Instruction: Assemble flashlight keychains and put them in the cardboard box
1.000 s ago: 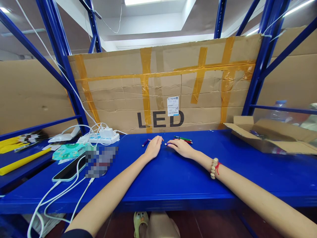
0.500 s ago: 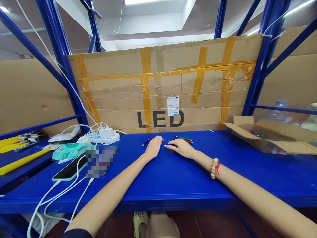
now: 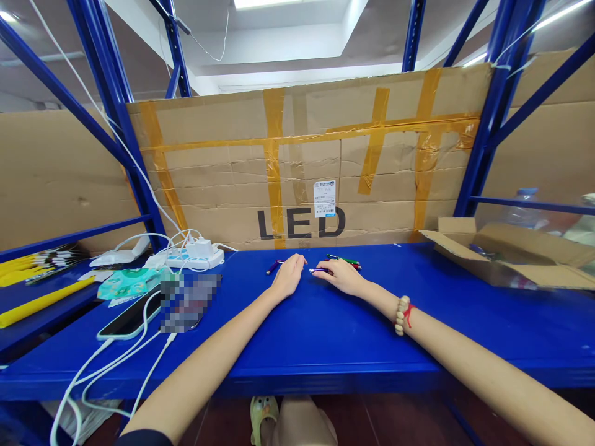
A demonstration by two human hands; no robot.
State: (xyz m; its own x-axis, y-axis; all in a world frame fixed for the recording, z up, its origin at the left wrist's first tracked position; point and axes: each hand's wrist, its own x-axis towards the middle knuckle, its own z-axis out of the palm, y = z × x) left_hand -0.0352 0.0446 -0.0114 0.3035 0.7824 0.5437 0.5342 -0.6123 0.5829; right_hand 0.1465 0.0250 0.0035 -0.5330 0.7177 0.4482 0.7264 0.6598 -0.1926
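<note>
Both my forearms reach forward over the blue shelf (image 3: 325, 334). My left hand (image 3: 288, 276) rests palm down on it, holding nothing, with a purple pen (image 3: 273, 267) lying just to its left. My right hand (image 3: 344, 277), with a bead bracelet on its wrist, has its fingertips closed on a second purple pen (image 3: 316, 270) that lies on the shelf and points left. Behind the right hand lie a green pen (image 3: 343, 258) and a red pen (image 3: 356, 265).
A taped cardboard sheet marked LED (image 3: 302, 167) stands at the back. At the left are a power strip (image 3: 195, 257) with white cables, a phone (image 3: 127, 319) and a teal packet (image 3: 130, 282). An open cardboard box (image 3: 506, 254) sits at the right, between blue uprights.
My right hand's fingers have edged slightly over the purple pen and closed on it. The left hand and everything else have stayed put.
</note>
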